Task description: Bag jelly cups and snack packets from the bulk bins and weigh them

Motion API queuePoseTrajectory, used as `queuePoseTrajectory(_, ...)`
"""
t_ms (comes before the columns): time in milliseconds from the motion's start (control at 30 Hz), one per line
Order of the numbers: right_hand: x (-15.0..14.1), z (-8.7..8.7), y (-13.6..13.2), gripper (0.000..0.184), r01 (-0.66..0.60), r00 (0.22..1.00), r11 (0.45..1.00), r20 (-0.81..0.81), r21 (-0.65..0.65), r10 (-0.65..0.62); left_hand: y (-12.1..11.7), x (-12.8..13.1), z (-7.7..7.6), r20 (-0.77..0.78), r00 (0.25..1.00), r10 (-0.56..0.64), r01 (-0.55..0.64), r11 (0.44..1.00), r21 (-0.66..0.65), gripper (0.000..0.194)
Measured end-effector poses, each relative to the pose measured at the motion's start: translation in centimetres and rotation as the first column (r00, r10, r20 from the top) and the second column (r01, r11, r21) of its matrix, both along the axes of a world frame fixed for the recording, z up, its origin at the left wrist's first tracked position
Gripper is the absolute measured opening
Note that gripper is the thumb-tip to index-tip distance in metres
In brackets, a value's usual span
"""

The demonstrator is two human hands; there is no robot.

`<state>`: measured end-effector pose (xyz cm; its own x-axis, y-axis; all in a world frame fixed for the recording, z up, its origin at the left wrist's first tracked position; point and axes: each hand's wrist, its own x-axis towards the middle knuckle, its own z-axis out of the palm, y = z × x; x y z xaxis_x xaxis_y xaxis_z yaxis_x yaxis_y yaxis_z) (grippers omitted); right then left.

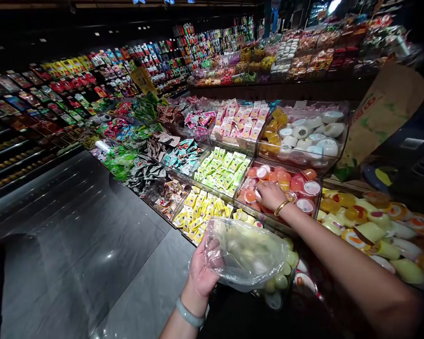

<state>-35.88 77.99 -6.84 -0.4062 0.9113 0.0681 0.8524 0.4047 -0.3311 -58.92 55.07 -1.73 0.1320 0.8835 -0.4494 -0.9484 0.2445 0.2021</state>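
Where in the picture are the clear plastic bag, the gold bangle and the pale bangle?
Clear plastic bag (pixel 247 252): head view, middle of its side.
Gold bangle (pixel 281 208): head view, middle of its band.
Pale bangle (pixel 189 316): head view, middle of its band.

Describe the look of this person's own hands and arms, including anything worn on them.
The left hand is ungloved, with a smooth, thick, pale grey-green bangle around the wrist. The right hand is also ungloved; a narrow gold-coloured bracelet circles that wrist. No sleeve shows on either forearm.
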Motion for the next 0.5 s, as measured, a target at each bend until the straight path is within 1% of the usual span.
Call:
queuePoseTrajectory(33,0.2,0.1,0.2,0.036,0.000,1.000,1.000,-0.023,0.000,0.000,0.4,0.1,-0.2,0.018,1.000,0.002,-0.002,1.000,0.004,0.026)
queuePoseTrajectory(100,1.0,0.7,0.5,0.039,0.024,0.996,1.000,-0.081,0.015,-0.023,1.2,0.2,-0.5,0.053,0.999,0.010,-0.010,1.000,0.008,0.028)
queuePoseTrajectory(133,1.4,1.3,0.4,0.042,0.043,0.985,0.999,-0.168,-0.002,-0.043,1.5,0.3,-0.6,0.065,0.998,0.013,-0.014,1.000,0.003,0.028)
queuePoseTrajectory(167,1.9,1.9,0.0,0.045,0.055,0.951,0.997,-0.301,-0.052,-0.068,1.9,0.5,-0.7,0.072,0.997,0.014,-0.013,1.000,-0.006,0.029)
queuePoseTrajectory(200,2.4,2.7,-0.6,0.047,0.046,0.880,0.990,-0.463,-0.134,-0.104,2.2,0.6,-0.8,0.075,0.997,0.013,-0.012,1.000,-0.017,0.030)
queuePoseTrajectory(233,2.8,3.5,-1.5,0.049,0.003,0.767,0.973,-0.623,-0.232,-0.151,2.5,0.7,-0.9,0.074,0.997,0.010,-0.008,1.000,-0.028,0.030)
queuePoseTrajectory(267,3.0,4.3,-2.6,0.050,-0.075,0.631,0.942,-0.747,-0.328,-0.210,2.9,0.9,-0.9,0.067,0.998,0.005,-0.003,0.999,-0.036,0.029)
queuePoseTrajectory(300,3.1,5.0,-3.9,0.050,-0.164,0.527,0.903,-0.809,-0.398,-0.261,3.2,1.0,-1.0,0.055,0.998,-0.002,0.004,0.999,-0.041,0.028)
queuePoseTrajectory(333,3.0,5.5,-5.3,0.051,-0.242,0.483,0.865,-0.828,-0.439,-0.285,3.6,1.1,-1.0,0.040,0.999,-0.011,0.012,0.999,-0.044,0.027)
queuePoseTrajectory(367,2.6,5.7,-6.7,0.051,-0.320,0.493,0.821,-0.823,-0.473,-0.282,3.9,1.2,-1.1,0.025,0.999,-0.021,0.022,0.999,-0.047,0.026)
queuePoseTrajectory(400,2.1,5.6,-8.0,0.049,-0.386,0.531,0.779,-0.810,-0.494,-0.251,4.2,1.3,-1.2,0.013,0.999,-0.032,0.032,0.998,-0.050,0.025)
queuePoseTrajectory(433,1.4,5.2,-9.2,0.049,-0.438,0.589,0.740,-0.785,-0.510,-0.192,4.4,1.3,-1.3,0.008,0.999,-0.042,0.042,0.998,-0.052,0.025)
queuePoseTrajectory(467,0.7,4.5,-10.1,0.047,-0.465,0.649,0.718,-0.751,-0.517,-0.121,4.6,1.4,-1.4,0.012,0.999,-0.050,0.050,0.997,-0.053,0.024)
queuePoseTrajectory(500,0.0,3.5,-10.7,0.045,-0.454,0.710,0.729,-0.702,-0.511,-0.050,4.8,1.4,-1.6,0.023,0.998,-0.057,0.058,0.997,-0.054,0.024)
